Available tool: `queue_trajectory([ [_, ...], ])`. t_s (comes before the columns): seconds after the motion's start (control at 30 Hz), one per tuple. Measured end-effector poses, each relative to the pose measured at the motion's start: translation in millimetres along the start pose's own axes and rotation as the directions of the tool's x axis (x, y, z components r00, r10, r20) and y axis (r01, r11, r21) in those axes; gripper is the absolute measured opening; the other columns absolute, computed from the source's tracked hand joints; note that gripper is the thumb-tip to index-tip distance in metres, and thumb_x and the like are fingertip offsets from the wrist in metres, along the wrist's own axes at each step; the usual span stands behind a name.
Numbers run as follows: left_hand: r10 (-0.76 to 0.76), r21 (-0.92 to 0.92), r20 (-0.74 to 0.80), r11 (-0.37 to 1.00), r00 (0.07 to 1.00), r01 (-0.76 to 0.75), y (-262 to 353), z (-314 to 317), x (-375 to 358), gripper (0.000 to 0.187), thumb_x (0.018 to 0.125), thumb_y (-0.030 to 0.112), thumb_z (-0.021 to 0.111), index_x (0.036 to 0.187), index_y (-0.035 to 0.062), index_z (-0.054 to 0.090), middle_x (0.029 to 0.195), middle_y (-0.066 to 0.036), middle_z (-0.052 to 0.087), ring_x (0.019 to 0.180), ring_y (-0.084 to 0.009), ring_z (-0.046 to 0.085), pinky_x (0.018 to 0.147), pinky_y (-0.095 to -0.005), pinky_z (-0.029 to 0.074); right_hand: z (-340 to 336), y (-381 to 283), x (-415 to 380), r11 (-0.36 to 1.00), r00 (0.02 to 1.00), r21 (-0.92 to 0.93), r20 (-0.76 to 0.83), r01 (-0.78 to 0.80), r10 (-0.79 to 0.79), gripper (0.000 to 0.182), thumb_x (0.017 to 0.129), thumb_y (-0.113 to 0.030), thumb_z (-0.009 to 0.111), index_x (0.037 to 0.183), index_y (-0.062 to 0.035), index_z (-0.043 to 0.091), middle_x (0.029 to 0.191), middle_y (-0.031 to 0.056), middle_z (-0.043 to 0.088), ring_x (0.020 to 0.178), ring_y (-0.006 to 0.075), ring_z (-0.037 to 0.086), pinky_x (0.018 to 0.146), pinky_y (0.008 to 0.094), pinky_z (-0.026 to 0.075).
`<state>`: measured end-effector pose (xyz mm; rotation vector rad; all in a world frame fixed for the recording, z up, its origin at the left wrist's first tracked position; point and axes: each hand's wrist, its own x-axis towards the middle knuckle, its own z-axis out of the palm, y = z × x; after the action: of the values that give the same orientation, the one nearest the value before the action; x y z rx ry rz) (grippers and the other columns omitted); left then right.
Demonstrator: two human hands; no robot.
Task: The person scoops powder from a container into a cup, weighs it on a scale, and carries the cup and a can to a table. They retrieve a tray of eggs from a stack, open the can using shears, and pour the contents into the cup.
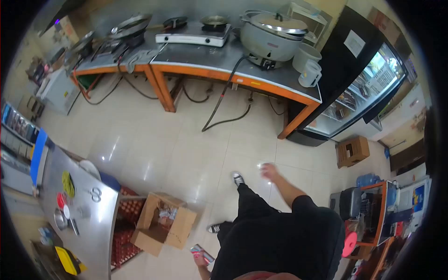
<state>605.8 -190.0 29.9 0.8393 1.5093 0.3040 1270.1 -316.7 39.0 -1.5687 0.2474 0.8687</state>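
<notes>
Seen from above, the person is mid-stride across the pale tiled floor [154,144], black trousers and one striped sneaker [238,178] stepping forward. The left hand [201,259], low at the bottom edge, has its grip closed around a small flat phone-like device [202,253] with a reddish face — fingers wrapped under it, the thing tilted and carried near the hip. The right hand [269,171] swings out ahead of the body, blurred by motion; it seems to hold nothing, though how far its fingers are spread I cannot tell. Just beside the left hand sits an open cardboard box [163,223] on the floor, flaps splayed, with a steel desk [100,219] carrying scissors, bowls and lids to its left. Farther off, an orange-framed desk [242,70] bears a large rice cooker [273,37] and a two-burner stove [193,33], cables trailing to the floor; a glass-door fridge [359,93] stands to the right. To walk well here, I judge the device should be kept firmly pinched and close to the body, the step kept clear of the box flaps — and of the looped cables ahead.
</notes>
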Motion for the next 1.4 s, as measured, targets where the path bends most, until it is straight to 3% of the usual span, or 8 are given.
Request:
queue_trajectory([
  [0.1, 0.126, -0.236, -0.119, 0.96, 0.985, -0.152, 60.4, 42.7, 26.5, 0.051, 0.086, 0.022, 0.076, 0.129, 0.0046, 0.055, 0.107, -0.007, 0.064, 0.096, -0.0198, 0.061, 0.087, -0.0349, 0.051, -143.5, -141.0, 75.3, 0.94, 0.929, 0.131, -0.246, 0.316, -0.278, 0.026, 0.095, -0.017, 0.047, 0.117, -0.0099, 0.059, 0.095, 0.0065, 0.061, 0.072, 0.0139, 0.057, 0.064, 0.0343, 0.054],
  [0.17, 0.228, -0.2, -0.22, 0.941, 0.949, -0.272, 98.6, 82.5, 33.5, 0.037, 0.09, 0.033, 0.073, 0.109, 0.007, 0.055, 0.085, -0.005, 0.059, 0.07, -0.0183, 0.058, 0.063, -0.0357, 0.05, -208.5, -241.8, 134.7, 0.881, 0.881, 0.201, -0.308, 0.428, -0.358, 0.02, 0.094, -0.018, 0.056, 0.111, -0.0094, 0.062, 0.095, 0.0063, 0.063, 0.077, 0.017, 0.06, 0.068, 0.036, 0.054],
  [0.23, 0.271, -0.204, -0.106, 0.936, 0.957, -0.288, 134.4, 152.7, 45.7, 0.032, 0.096, 0.041, 0.062, 0.102, 0.0114, 0.054, 0.074, -0.004, 0.057, 0.06, -0.0151, 0.054, 0.054, -0.0318, 0.044, -222.3, -342.4, 184.9, 0.688, 0.393, -0.374, -0.612, 0.622, -0.687, 0.028, 0.091, -0.025, 0.068, 0.11, -0.0047, 0.064, 0.098, 0.0099, 0.067, 0.083, 0.0245, 0.065, 0.077, 0.0388, 0.054],
  [0.37, 0.327, -0.061, 0.012, 0.943, 0.945, -0.326, 176.5, 236.6, 29.1, 0.031, 0.101, 0.046, 0.054, 0.099, 0.0145, 0.053, 0.066, -0.003, 0.055, 0.054, -0.0127, 0.051, 0.048, -0.0292, 0.04, -290.5, -490.6, 247.5, 0.476, 0.074, -0.841, -0.474, 0.257, -0.877, 0.049, 0.085, -0.029, 0.076, 0.119, 0.0035, 0.061, 0.111, 0.021, 0.069, 0.098, 0.0328, 0.068, 0.088, 0.0391, 0.051],
  [0.5, 0.162, -0.067, 0.049, 0.985, 0.986, -0.159, 178.9, 321.6, 45.0, 0.035, 0.088, 0.017, 0.075, 0.115, 0.006, 0.056, 0.098, -0.004, 0.063, 0.085, -0.0127, 0.063, 0.069, -0.029, 0.054, -265.9, -554.6, 211.6, 0.57, 0.141, -0.628, -0.597, 0.53, -0.79, 0.035, 0.092, -0.019, 0.067, 0.119, 0.0029, 0.062, 0.111, 0.0181, 0.069, 0.104, 0.0277, 0.066, 0.09, 0.0368, 0.05],
  [0.8, 0.339, 0.016, 0.518, 0.914, 0.785, -0.406, 321.7, 561.4, 43.1, 0.048, 0.08, 0.005, 0.083, 0.121, 0.0034, 0.057, 0.101, -0.006, 0.067, 0.094, -0.0188, 0.067, 0.083, -0.0347, 0.056, -250.9, -513.1, 162.2, 0.509, 0.299, -0.471, -0.45, 0.721, -0.841, 0.024, 0.095, -0.004, 0.056, 0.118, -0.0021, 0.063, 0.11, 0.0067, 0.064, 0.098, 0.0141, 0.06, 0.089, 0.028, 0.048],
  [1.07, 0.643, -0.21, 0.76, 0.383, 0.096, -0.9, 470.2, 857.9, -9.7, 0.071, 0.074, 0.015, 0.091, 0.131, 0.0002, 0.051, 0.113, -0.009, 0.064, 0.108, -0.0207, 0.063, 0.096, -0.0353, 0.052, -327.8, -790.1, 61.4, 0.162, 0.044, -0.512, -0.235, 0.843, -0.971, 0.022, 0.101, -0.011, 0.058, 0.121, -0.0046, 0.062, 0.106, 0.0018, 0.064, 0.093, 0.0087, 0.058, 0.083, 0.0243, 0.047],
  [1.4, 0.727, -0.215, 0.659, 0.427, 0.192, -0.878, 517.4, 1136.9, -40.6, 0.079, 0.074, 0.011, 0.09, 0.136, -0.0026, 0.044, 0.128, -0.014, 0.057, 0.119, -0.0238, 0.059, 0.102, -0.0363, 0.048, -370.6, -1151.1, 297.7, -0.052, -0.151, -0.802, -0.048, 0.595, -0.987, 0.049, 0.086, -0.036, 0.074, 0.126, -0.011, 0.062, 0.128, 0.0221, 0.059, 0.12, 0.0378, 0.058, 0.101, 0.044, 0.048],
])
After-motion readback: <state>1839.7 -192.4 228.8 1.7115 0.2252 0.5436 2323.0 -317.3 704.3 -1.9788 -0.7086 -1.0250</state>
